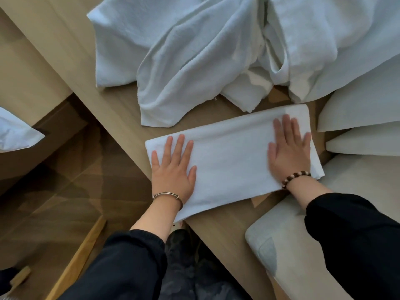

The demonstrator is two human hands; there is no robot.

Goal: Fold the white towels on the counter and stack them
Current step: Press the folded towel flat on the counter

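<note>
A white towel (pixel 230 158), folded into a long rectangle, lies across the wooden counter (pixel 121 113); its near corner overhangs the counter's front edge. My left hand (pixel 173 169) presses flat on the towel's left end, fingers straight and spread. My right hand (pixel 289 150) lies flat on its right end, slightly blurred. Behind the folded towel sits a heap of crumpled white towels (pixel 194 61) that fills the far part of the counter.
Folded white towels (pixel 363 118) are stacked at the right, beside the one under my hands. A pale grey cushion (pixel 287 234) lies at the near right. The counter's edge drops to a dark wooden floor (pixel 65 191) on the left. White fabric (pixel 15 133) shows at far left.
</note>
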